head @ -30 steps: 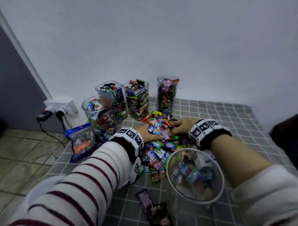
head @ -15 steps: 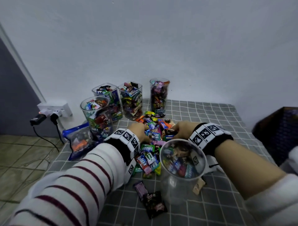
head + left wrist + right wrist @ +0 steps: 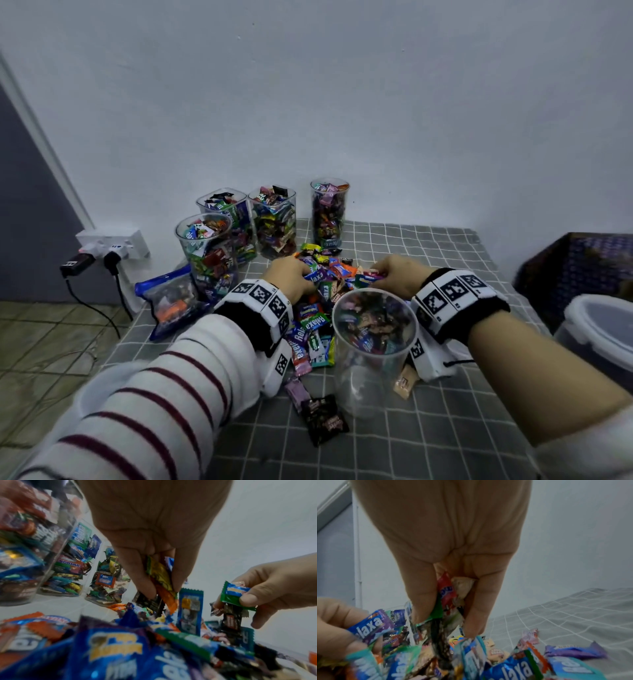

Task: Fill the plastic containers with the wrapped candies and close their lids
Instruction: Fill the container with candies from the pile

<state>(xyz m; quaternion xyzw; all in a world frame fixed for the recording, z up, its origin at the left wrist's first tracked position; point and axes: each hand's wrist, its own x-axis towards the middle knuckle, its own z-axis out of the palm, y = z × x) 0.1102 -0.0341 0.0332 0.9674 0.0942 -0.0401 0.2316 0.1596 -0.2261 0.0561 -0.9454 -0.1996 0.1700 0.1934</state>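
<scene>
Checked cloth (image 3: pixel 445 260) bears "Relaxa" wrapped candies (image 3: pixel 315 322); both hands clutch some.

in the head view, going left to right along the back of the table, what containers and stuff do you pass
Wall socket with plugs → blue zip bag → round candy-filled container → square container → second square container → tall narrow round container → dark woven basket at the far right.

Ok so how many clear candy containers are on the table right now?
5: four filled ones at the back by the wall, one partly filled container nearest, between the wrists. More may sit off-frame.
</scene>
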